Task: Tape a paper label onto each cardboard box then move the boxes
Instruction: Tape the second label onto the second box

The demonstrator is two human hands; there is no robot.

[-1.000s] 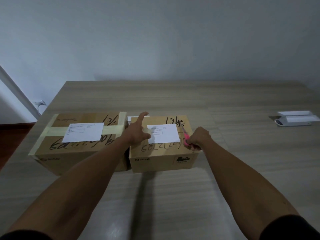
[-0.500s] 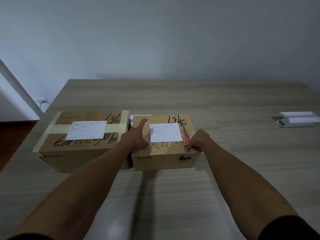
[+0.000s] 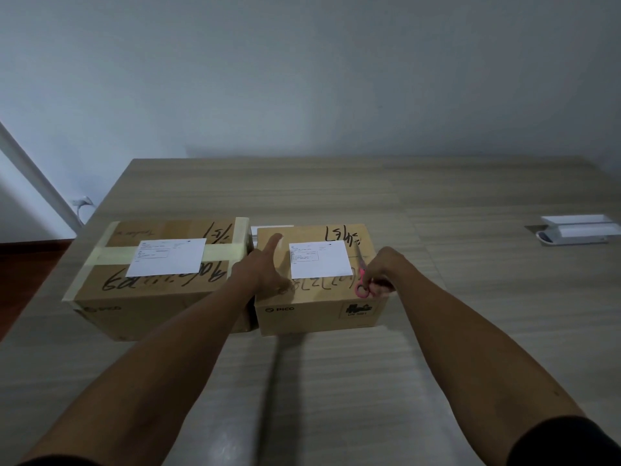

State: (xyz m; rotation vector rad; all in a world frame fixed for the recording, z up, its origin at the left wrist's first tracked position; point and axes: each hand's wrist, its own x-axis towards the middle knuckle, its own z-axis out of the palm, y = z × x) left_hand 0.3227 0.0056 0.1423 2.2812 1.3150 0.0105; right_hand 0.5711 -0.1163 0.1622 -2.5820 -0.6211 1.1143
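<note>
Right box (image 3: 319, 297) sits mid-table by the near edge beside the taped one, label (image 3: 319, 260) loose on top: left hand (image 3: 265, 267) flat, fingers straight, pinning it, right hand (image 3: 379, 274) gripping pink scissors (image 3: 361, 280); keep pressure on, cut tape clean.

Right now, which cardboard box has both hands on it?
The smaller right-hand brown cardboard box printed PICO: the left hand rests beside its white paper label, the right hand holds pink-handled scissors there.
</note>
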